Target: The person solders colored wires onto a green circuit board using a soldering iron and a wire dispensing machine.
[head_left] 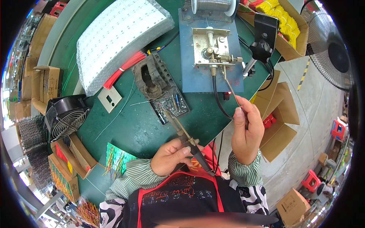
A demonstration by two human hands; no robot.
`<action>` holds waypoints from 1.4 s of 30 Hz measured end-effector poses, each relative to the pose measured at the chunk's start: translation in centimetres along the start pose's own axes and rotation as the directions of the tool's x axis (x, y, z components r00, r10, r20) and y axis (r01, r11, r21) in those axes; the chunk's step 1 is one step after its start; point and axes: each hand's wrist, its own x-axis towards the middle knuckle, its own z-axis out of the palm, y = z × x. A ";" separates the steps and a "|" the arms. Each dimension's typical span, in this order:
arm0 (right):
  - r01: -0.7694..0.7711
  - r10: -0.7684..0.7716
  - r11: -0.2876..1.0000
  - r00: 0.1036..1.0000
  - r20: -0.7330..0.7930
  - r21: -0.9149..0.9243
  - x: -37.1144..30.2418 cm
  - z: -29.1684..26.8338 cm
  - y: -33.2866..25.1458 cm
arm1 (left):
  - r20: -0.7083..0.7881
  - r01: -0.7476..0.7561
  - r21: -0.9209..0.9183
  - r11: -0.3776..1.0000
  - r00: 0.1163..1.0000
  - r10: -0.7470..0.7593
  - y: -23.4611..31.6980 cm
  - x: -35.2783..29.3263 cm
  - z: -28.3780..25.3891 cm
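Observation:
My left hand [171, 156] is closed round a soldering iron [198, 156] with a dark handle. Its metal tip end points up and left, close to a dark tray of metal scraps [175, 102]. Above that tray is a worn soldering iron stand [146, 74]. In my right hand [248, 133] a thin metal rod [231, 88] is pinched; its far end reaches the metal wire-feed mechanism [211, 47] on a blue plate [192, 81]. Whether the rod is fixed to the mechanism I cannot tell. A black cable [215, 91] hangs from the mechanism.
Behind the mechanism sits a solder wire spool [213, 5]. A bubble-wrapped white stack [121, 36] and a red wire bundle [123, 70] lie left on the green table [125, 131]. A black fan [66, 116] stands at the left edge; cardboard boxes [279, 140] are right.

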 end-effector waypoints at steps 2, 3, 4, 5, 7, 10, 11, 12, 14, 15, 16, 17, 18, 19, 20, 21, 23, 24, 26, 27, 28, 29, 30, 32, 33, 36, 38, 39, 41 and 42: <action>-0.017 0.017 1.000 1.000 0.010 0.000 0.0 -0.1 -0.2 | -0.001 0.004 -0.003 1.000 1.000 -0.004 0.0 0.0 0.0; -0.033 0.033 0.999 0.999 0.020 0.000 0.0 -0.1 -0.3 | -0.006 0.007 0.001 1.000 1.000 -0.007 0.0 0.0 0.0; -0.033 0.033 0.999 0.999 0.020 0.000 0.0 -0.1 -0.2 | -0.012 0.011 0.005 1.000 1.000 -0.010 0.0 0.0 0.0; -0.017 0.017 1.000 1.000 0.014 -0.005 0.1 -0.1 -0.1 | -0.012 0.011 0.005 1.000 1.000 -0.011 0.0 0.0 0.0; 0.000 0.000 1.000 1.000 0.007 -0.011 0.1 0.1 0.1 | -0.015 0.005 0.015 1.000 1.000 -0.005 0.0 0.0 0.0; 0.104 -0.107 0.994 0.992 -0.061 -0.045 0.2 0.2 0.1 | -0.012 0.005 0.012 1.000 1.000 -0.005 0.0 0.0 0.0; 0.051 -0.052 0.998 0.998 -0.026 -0.033 0.1 0.1 0.0 | -0.013 0.004 0.012 1.000 1.000 -0.004 0.0 0.0 0.0; -0.003 0.004 1.000 1.000 0.009 -0.023 0.1 0.0 -0.1 | -0.013 0.006 0.011 1.000 1.000 -0.006 0.0 0.0 0.0; -0.009 0.009 1.000 1.000 0.006 -0.014 0.0 0.1 -0.2 | -0.010 0.009 0.011 1.000 1.000 -0.009 0.0 0.0 0.0; -0.015 0.015 1.000 1.000 0.003 -0.004 0.0 0.1 -0.1 | -0.010 0.008 0.013 1.000 1.000 -0.008 0.0 0.0 0.0; -0.014 0.014 1.000 1.000 0.003 -0.004 0.0 0.1 -0.1 | -0.010 0.007 0.015 1.000 1.000 -0.007 -0.1 0.0 0.0; -0.010 0.010 1.000 1.000 0.003 0.001 0.0 0.1 0.0 | -0.010 0.006 0.014 1.000 1.000 -0.006 -0.1 0.0 0.0; -0.006 0.005 1.000 1.000 0.004 0.005 0.0 0.2 0.0 | -0.009 0.003 0.012 1.000 1.000 -0.003 -0.1 0.0 0.0; -0.006 0.006 1.000 1.000 0.004 0.005 0.0 0.2 0.0 | -0.007 0.001 0.010 1.000 1.000 -0.001 -0.1 -0.1 0.0; -0.005 0.005 1.000 1.000 -0.001 -0.002 0.0 0.2 0.0 | -0.007 0.001 0.010 1.000 1.000 -0.001 -0.1 -0.1 0.0; -0.004 0.004 1.000 1.000 -0.005 -0.010 0.0 0.1 -0.1 | -0.003 0.002 0.006 1.000 1.000 -0.002 -0.1 -0.1 0.0; 0.004 -0.004 1.000 1.000 -0.004 -0.015 0.0 0.2 0.0 | 0.004 0.002 0.001 1.000 1.000 -0.002 -0.2 0.0 -0.1; 0.012 -0.012 1.000 1.000 -0.003 -0.019 0.0 0.2 0.1 | -0.002 -0.001 0.006 1.000 1.000 0.001 -0.2 0.0 -0.2; 0.009 -0.009 1.000 1.000 -0.004 -0.027 0.0 0.1 0.1 | -0.007 -0.004 0.013 1.000 1.000 0.004 -0.3 0.0 -0.2; 0.006 -0.006 0.999 1.000 -0.005 -0.034 0.0 0.1 0.1 | -0.005 -0.005 0.014 1.000 1.000 0.005 -0.3 0.0 -0.2; 0.007 -0.007 0.999 1.000 -0.005 -0.034 0.0 0.1 0.0 | -0.005 -0.009 0.014 1.000 1.000 0.009 -0.3 0.0 -0.2; 0.002 -0.002 1.000 1.000 -0.004 -0.028 0.0 0.1 0.0 | -0.005 -0.010 0.014 1.000 1.000 0.010 -0.2 0.0 -0.2; -0.004 0.004 1.000 1.000 -0.003 -0.023 0.0 0.1 0.0 | -0.006 -0.009 0.012 1.000 1.000 0.009 -0.2 0.0 -0.1; 0.002 -0.002 1.000 1.000 -0.005 -0.023 0.0 0.1 -0.1 | -0.005 -0.009 0.010 1.000 1.000 0.009 -0.2 0.0 -0.1; 0.008 -0.008 1.000 1.000 -0.008 -0.023 0.0 0.1 -0.1 | -0.004 -0.008 0.007 1.000 1.000 0.008 -0.2 0.0 -0.1; 0.145 -0.149 0.988 0.987 -0.066 -0.063 0.2 0.6 0.2 | 0.003 -0.008 -0.002 1.000 1.000 0.008 -0.3 0.0 -0.1; 0.149 -0.151 0.987 0.987 -0.049 -0.054 0.0 0.9 0.2 | 0.007 -0.011 -0.010 1.000 1.000 0.011 -0.3 0.0 -0.1; 0.152 -0.153 0.987 0.988 -0.032 -0.045 0.0 1.0 0.2 | 0.005 -0.013 -0.009 1.000 1.000 0.013 -0.3 0.0 -0.1; 0.055 -0.055 0.998 0.998 -0.002 0.015 -0.4 1.2 -0.3 | 0.005 -0.015 -0.008 1.000 1.000 0.015 -0.3 0.0 -0.1; -0.045 0.043 0.996 0.998 0.034 0.072 -0.5 1.3 -0.4 | 0.006 -0.014 -0.013 1.000 1.000 0.014 -0.2 0.0 -0.1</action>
